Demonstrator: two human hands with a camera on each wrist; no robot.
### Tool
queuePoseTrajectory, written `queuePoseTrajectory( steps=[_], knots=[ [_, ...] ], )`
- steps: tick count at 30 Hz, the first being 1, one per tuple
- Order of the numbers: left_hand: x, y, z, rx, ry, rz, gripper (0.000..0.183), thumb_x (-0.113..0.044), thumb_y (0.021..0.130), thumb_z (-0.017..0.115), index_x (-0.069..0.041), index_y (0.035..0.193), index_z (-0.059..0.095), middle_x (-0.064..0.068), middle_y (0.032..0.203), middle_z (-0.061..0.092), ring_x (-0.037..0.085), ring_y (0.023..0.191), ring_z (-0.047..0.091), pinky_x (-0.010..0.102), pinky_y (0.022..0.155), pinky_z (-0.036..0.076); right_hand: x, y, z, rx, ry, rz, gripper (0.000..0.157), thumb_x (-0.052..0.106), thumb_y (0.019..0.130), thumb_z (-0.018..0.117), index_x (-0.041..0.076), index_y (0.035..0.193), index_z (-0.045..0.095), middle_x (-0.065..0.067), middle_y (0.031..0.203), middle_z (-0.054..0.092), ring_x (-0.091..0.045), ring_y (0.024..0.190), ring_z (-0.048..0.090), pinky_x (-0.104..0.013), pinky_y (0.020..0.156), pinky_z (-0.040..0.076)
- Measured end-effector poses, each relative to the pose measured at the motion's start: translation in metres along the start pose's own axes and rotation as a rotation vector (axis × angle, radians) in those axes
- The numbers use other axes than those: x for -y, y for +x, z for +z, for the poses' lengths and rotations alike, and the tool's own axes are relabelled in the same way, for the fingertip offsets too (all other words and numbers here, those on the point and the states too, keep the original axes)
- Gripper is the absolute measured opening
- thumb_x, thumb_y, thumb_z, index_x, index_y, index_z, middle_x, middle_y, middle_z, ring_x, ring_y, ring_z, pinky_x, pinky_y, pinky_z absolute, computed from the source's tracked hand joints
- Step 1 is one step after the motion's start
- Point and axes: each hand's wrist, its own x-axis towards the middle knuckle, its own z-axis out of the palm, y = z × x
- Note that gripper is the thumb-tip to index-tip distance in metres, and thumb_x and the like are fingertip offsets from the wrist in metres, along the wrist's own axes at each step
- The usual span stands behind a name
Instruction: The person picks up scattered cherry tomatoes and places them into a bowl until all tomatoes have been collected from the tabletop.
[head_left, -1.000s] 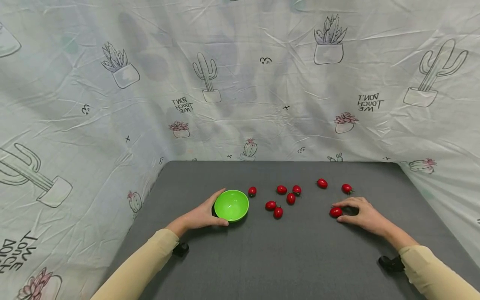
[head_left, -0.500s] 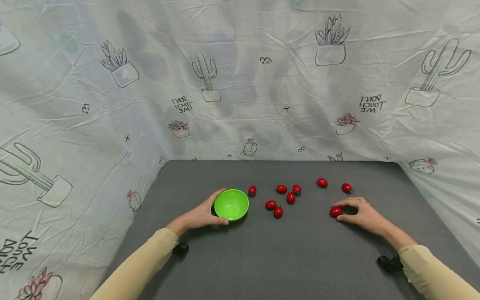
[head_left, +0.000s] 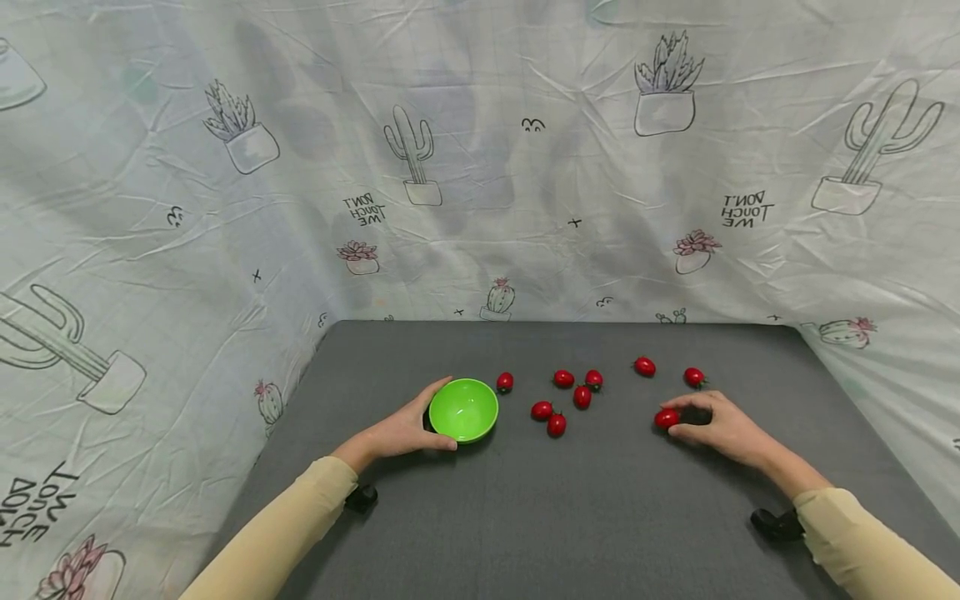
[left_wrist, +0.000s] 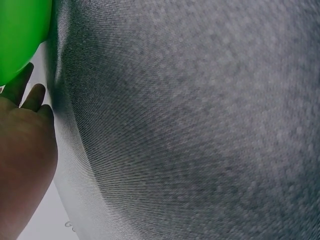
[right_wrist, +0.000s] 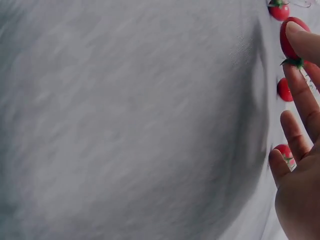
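Through the head view I have the left hand [head_left: 407, 430] gripping the green bowl [head_left: 463, 410] from its left side, thumb and fingers spread around it, the bowl upright on the gray table [head_left: 487, 525]. The right hand [head_left: 729, 429] pinches a tomato [head_left: 665, 419] between thumb and fingertips, well to the right of the bowl; it looks just off the table, though I can't be certain. Eight loose tomatoes [head_left: 582, 397] lie about, most of them between the bowl and that pinch.

I judge the step in hand to be a pick-up, with the bowl the likely destination. As I read it, the next move calls for enough height to pass the loose ones, a leftward carry to above the rim, and a low, gentle release while the left hand steadies the bowl.
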Motion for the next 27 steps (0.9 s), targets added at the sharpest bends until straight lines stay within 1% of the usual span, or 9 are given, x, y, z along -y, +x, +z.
queuePoseTrajectory(
  steps=[3,5,11,17,21,23,27],
  knots=[
    [0.001,0.000,0.000,-0.003,0.008,-0.001,0.116,-0.044,0.082,0.087,-0.022,0.166,0.010,0.010,0.166,0.021,0.030,0.148,0.029,0.057,0.112,0.031,0.006,0.006,0.002,-0.003,0.011,-0.004,0.041,0.038,0.092,0.078,0.014,0.125,0.070,-0.008,0.121,0.064,-0.036,0.129,0.039,-0.064,0.097,0.034],
    [0.001,0.000,0.000,-0.003,0.005,-0.003,0.116,-0.044,0.082,0.087,-0.021,0.166,0.010,0.010,0.166,0.021,0.030,0.148,0.028,0.057,0.112,0.031,0.009,0.009,0.003,0.000,0.010,-0.005,0.040,0.040,0.092,0.078,0.015,0.123,0.070,-0.005,0.118,0.065,-0.034,0.128,0.040,-0.062,0.096,0.035],
    [0.003,0.001,0.000,0.007,-0.016,-0.009,0.117,-0.045,0.082,0.087,-0.023,0.166,0.008,0.008,0.167,0.018,0.029,0.149,0.027,0.056,0.112,0.031,0.014,0.016,0.007,0.000,0.013,-0.017,0.040,0.042,0.092,0.078,0.017,0.122,0.070,-0.004,0.121,0.066,-0.035,0.130,0.043,-0.063,0.099,0.035],
    [0.003,0.001,0.000,0.005,-0.017,-0.017,0.117,-0.045,0.082,0.086,-0.024,0.166,0.009,0.008,0.167,0.017,0.028,0.149,0.027,0.056,0.113,0.031,0.022,0.024,0.013,0.002,0.027,-0.076,0.034,0.043,0.093,0.077,0.023,0.121,0.071,0.003,0.120,0.066,-0.024,0.122,0.054,-0.056,0.098,0.042],
    [0.002,0.000,0.000,0.002,-0.013,-0.023,0.117,-0.045,0.081,0.087,-0.025,0.166,0.009,0.006,0.167,0.019,0.026,0.148,0.027,0.054,0.113,0.030,0.030,0.030,0.019,0.016,0.060,-0.108,0.032,0.039,0.094,0.077,0.022,0.120,0.071,0.001,0.118,0.065,-0.024,0.120,0.053,-0.055,0.098,0.042],
    [0.001,0.000,-0.001,0.002,-0.016,-0.021,0.117,-0.044,0.081,0.087,-0.024,0.166,0.009,0.006,0.166,0.019,0.026,0.148,0.027,0.054,0.113,0.030,0.034,0.033,0.023,0.023,0.076,-0.106,0.033,0.038,0.093,0.078,0.022,0.121,0.071,0.000,0.118,0.065,-0.025,0.121,0.051,-0.056,0.097,0.042],
    [0.000,0.000,-0.001,0.007,-0.024,-0.006,0.116,-0.041,0.082,0.087,-0.022,0.166,0.009,0.007,0.167,0.019,0.028,0.148,0.027,0.055,0.113,0.030,0.043,0.039,0.029,0.039,0.085,-0.114,0.035,0.039,0.094,0.077,0.023,0.124,0.071,0.000,0.119,0.065,-0.027,0.124,0.049,-0.057,0.097,0.042]
  ],
)
